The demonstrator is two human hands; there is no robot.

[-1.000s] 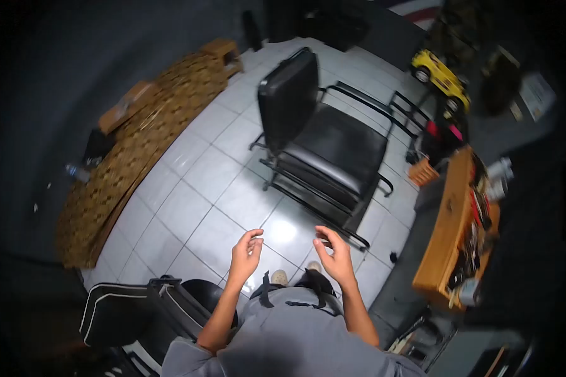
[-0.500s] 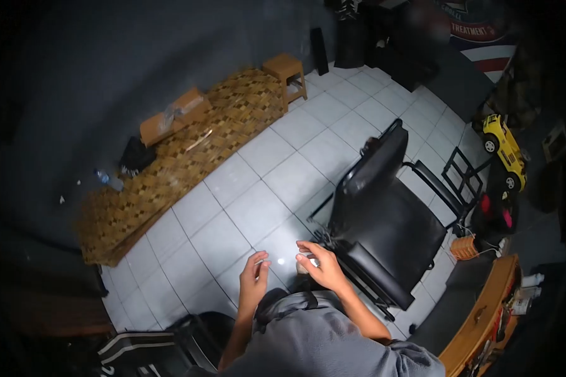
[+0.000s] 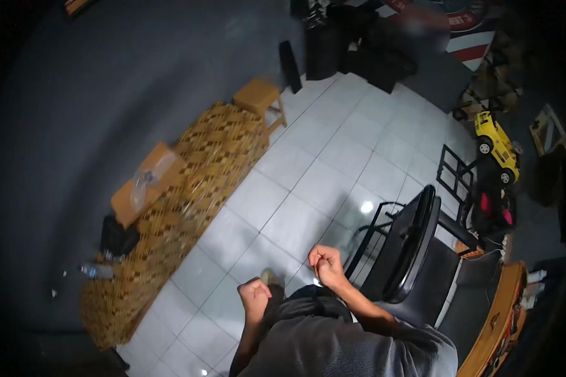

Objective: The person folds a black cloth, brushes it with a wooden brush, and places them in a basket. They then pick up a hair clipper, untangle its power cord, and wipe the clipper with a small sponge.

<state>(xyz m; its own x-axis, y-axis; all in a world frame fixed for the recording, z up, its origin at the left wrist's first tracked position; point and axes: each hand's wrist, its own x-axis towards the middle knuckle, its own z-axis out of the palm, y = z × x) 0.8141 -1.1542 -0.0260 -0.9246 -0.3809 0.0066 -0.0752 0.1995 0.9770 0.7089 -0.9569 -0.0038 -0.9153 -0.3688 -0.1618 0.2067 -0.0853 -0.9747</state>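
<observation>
My left hand [image 3: 255, 298] hangs in front of my body at the lower middle, its fingers curled in with nothing seen in them. Higher and to its right, my right hand [image 3: 327, 264] is also closed, the fingers folded toward the palm, and no object shows in it. Both hands are in the air over the white tiled floor [image 3: 258, 251], apart from each other. Nearest to my right hand stands a black padded chair [image 3: 415, 251] with a dark metal frame, which the hand does not touch. Part of one foot [image 3: 268, 276] shows beyond my left hand.
Along the left wall runs a low bench with a woven-pattern cover [image 3: 214, 144], bearing a cardboard box [image 3: 132, 201], a black bag [image 3: 117, 237] and a plastic bottle [image 3: 95, 271]. A stool [image 3: 258, 94] adjoins it. At right are a yellow toy car [image 3: 498, 147] and a wooden drawer unit [image 3: 493, 320].
Both hands have gone from open, with fingers apart, to closed. My view has moved forward along the floor; the chair now lies lower and further right, and the bench has shifted left and down.
</observation>
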